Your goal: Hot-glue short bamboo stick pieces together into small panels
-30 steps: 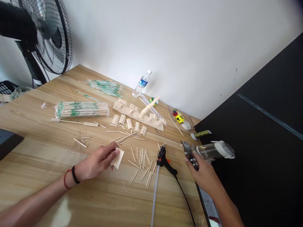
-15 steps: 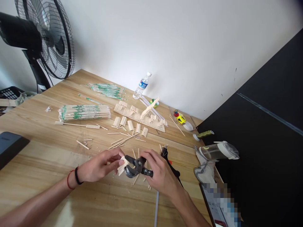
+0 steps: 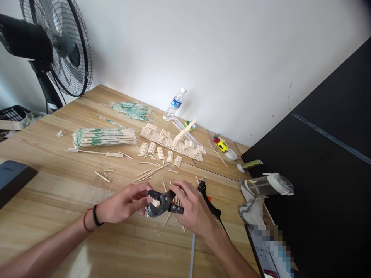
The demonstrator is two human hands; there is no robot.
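My right hand (image 3: 193,208) grips the handles of black nipper pliers (image 3: 160,203), whose jaws close around a small glued panel of short wooden sticks (image 3: 155,203). My left hand (image 3: 123,203) pinches that stick panel from the left, fingers curled on it. Both hands hover low over the wooden table (image 3: 58,185), above several loose cut sticks (image 3: 168,220).
A black glue gun (image 3: 206,197) with its cord lies just right of my hands. Farther back are a stick-built model (image 3: 174,143), wrapped chopstick bundles (image 3: 102,137), a water bottle (image 3: 174,105), a fan (image 3: 55,46), a clear cup (image 3: 268,184), a phone (image 3: 269,253) and a dark box (image 3: 13,179).
My right hand carried the pliers from the table's right side over to the stick panel in my left hand, and the jaws now sit closer around the panel.
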